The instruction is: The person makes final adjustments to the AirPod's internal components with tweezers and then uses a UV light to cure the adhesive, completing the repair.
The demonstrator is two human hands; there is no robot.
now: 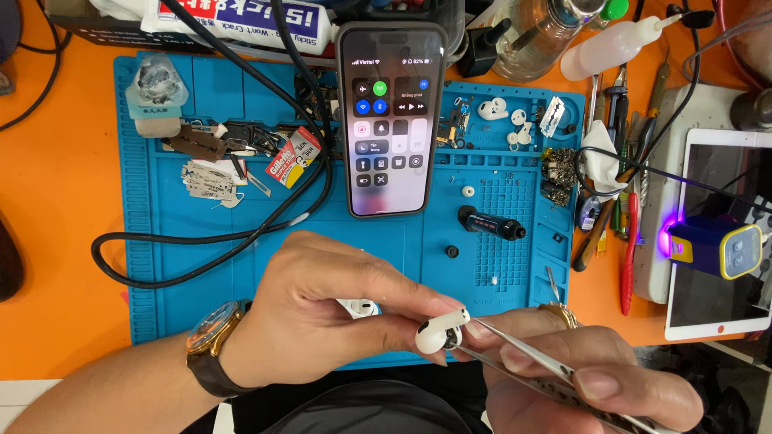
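Low in the frame's centre, my left hand [322, 309] pinches a white earbud [441, 329], steadying it while my right hand [579, 370] grips metal tweezers [531, 358] at its head; the lit smartphone [392, 120] lies above on the blue mat [161, 265].

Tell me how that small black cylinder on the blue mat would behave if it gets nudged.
The black cylinder lies on its side on the blue mat, so it would probably roll. The mat's raised grid beneath it may slow it. It looks small and rigid, likely light enough to slide easily.
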